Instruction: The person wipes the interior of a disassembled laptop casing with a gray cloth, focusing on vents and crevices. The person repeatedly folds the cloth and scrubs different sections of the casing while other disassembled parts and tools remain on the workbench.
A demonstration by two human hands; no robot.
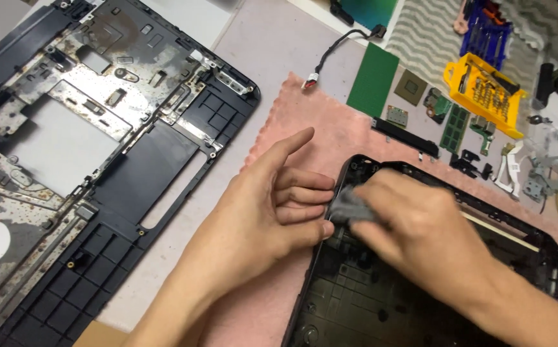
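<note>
Pink mat [330, 128]: left hand [269, 205] steadies case edge [330, 212]; right hand [420, 225] seemingly pinches grey cloth [350, 209].

The left hand [272, 205] is held flat, with the thumb raised and the fingers curled inward. The right hand [414, 225] is blurred, its fingers pinched together beside the left fingertips.

Your right hand [414, 225] is motion-blurred and covers most of the grey cloth [350, 209] and the black laptop shell [369, 302] beneath it. That shell runs off the bottom edge. Left of it, the stained chassis [80, 148] is cut at the left edge. Yellow bit case [485, 93] beyond the shell: bits too small to tell.
</note>
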